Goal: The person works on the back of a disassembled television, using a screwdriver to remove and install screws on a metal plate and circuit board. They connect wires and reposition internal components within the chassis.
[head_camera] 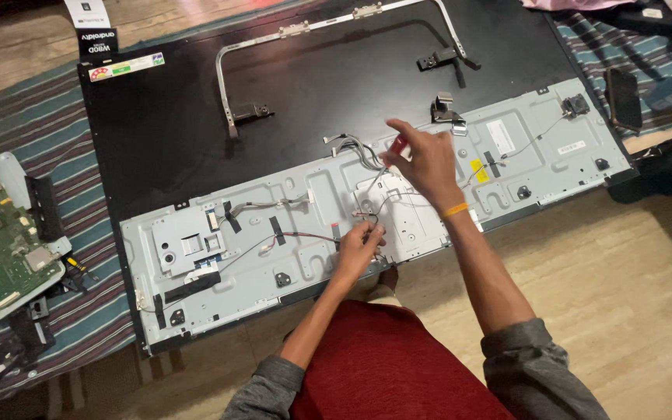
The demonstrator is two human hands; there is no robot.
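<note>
A large flat television [196, 124] lies face down on the floor, its back open. A grey metal plate [305, 264] runs across its lower half, with thin wires [289, 235] routed over it. My left hand [358, 247] rests on the plate near its middle, fingers pinched on the wires there. My right hand [423, 161] hovers a little above and to the right, gripping a red-handled screwdriver [399, 145] whose shaft points down toward the plate. An orange band circles my right wrist.
A green circuit board [1, 241] lies on a striped mat at the left. A bent metal stand frame [297, 35] rests on the television's black back. A dark phone [624, 97] lies at the right. My red lap [383, 365] is at the bottom.
</note>
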